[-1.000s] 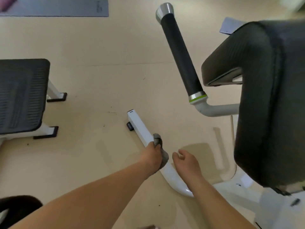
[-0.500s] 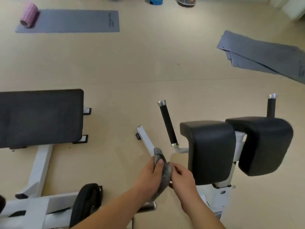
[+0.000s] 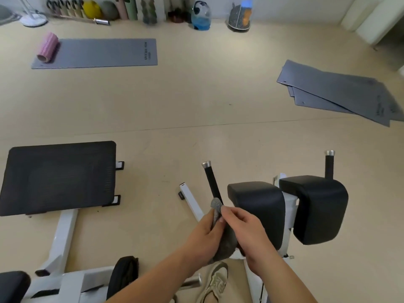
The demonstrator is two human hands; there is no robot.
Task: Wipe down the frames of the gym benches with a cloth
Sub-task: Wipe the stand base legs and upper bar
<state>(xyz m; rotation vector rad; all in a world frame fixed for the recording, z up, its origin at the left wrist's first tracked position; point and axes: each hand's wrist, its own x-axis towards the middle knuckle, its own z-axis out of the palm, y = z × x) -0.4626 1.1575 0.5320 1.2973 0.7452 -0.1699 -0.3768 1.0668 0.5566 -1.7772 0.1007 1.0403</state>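
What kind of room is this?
Probably a small gym or workout room. A black padded bench stands on a white frame, a pink foam roller lies on a grey exercise mat, and another machine has thick black pads and upright grip handles.

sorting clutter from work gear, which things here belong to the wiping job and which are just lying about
Job: cloth, gripped by left hand and right hand; frame bar; left bench frame.
Lying about: roller, mat under it, stacked mats, blue bottle.
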